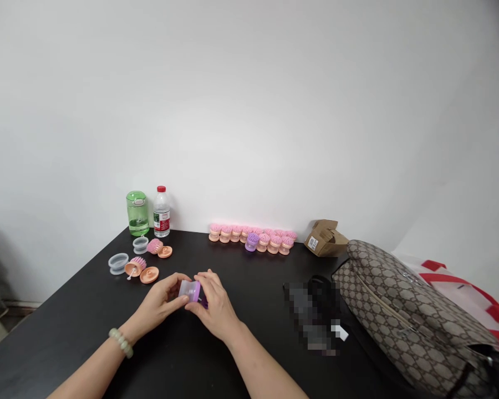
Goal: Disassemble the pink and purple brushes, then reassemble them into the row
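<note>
Narrow grip, left hand (160, 303) and right hand (216, 307), on translucent lilac plastic cylinder (190, 290)

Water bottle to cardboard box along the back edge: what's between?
In the head view, a row of pink brushes stands along the wall, with a purple brush just in front of it, between the water bottle and the cardboard box.
</note>
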`<action>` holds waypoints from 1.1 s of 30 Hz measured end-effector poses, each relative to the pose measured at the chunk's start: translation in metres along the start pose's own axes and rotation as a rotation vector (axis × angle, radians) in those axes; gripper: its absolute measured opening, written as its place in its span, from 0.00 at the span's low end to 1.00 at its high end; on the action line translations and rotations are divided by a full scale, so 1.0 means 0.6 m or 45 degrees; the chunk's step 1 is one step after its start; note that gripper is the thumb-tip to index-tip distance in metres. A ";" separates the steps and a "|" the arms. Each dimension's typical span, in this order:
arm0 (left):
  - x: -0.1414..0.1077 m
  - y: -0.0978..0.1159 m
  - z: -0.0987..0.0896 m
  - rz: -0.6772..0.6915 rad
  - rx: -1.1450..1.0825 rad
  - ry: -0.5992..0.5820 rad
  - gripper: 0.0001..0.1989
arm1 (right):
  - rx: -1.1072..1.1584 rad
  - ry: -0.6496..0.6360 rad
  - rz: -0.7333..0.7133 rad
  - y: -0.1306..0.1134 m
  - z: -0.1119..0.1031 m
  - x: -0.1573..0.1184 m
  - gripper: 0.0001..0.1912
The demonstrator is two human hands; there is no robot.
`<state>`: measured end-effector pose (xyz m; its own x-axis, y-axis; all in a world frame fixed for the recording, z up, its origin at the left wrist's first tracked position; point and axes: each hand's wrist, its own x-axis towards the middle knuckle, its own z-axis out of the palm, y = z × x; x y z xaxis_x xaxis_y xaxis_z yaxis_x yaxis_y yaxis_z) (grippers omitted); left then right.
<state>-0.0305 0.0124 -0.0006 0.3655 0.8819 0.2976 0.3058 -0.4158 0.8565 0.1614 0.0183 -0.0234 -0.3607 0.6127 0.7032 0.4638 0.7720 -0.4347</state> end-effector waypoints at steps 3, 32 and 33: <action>0.002 0.005 0.002 -0.025 0.119 0.018 0.18 | -0.017 0.058 -0.015 -0.002 0.006 0.001 0.26; 0.012 -0.026 -0.019 -0.084 0.454 0.508 0.18 | 0.282 0.168 0.620 0.004 -0.006 0.006 0.17; 0.011 -0.027 -0.020 -0.054 0.508 0.495 0.17 | 0.307 0.197 0.705 0.015 -0.010 0.007 0.16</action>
<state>-0.0435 0.0278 -0.0074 0.0177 0.8853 0.4647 0.6499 -0.3633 0.6675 0.1689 0.0268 -0.0210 0.0104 0.9153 0.4027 0.3459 0.3745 -0.8603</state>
